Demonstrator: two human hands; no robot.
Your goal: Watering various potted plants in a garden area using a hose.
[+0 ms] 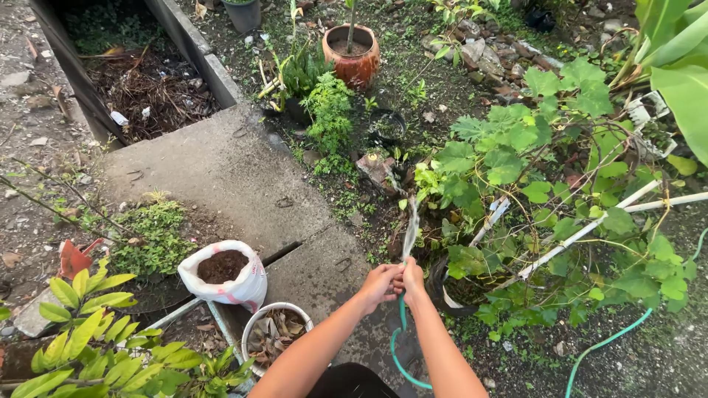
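Green hose [403, 346], thin and looped, in both hands above the ground.

Left grip [378, 284] and right grip [413, 278] clench its end together; water stream [410, 234] sprays just beyond them toward leafy vine [516, 162]; terracotta pot [352, 53] farther off.

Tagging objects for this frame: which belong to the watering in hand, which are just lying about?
In use:
left hand
right hand
green hose
water jet
leafy vine plant

Lying about:
white sack of soil
white bucket of dry leaves
glazed brown pot
concrete slab
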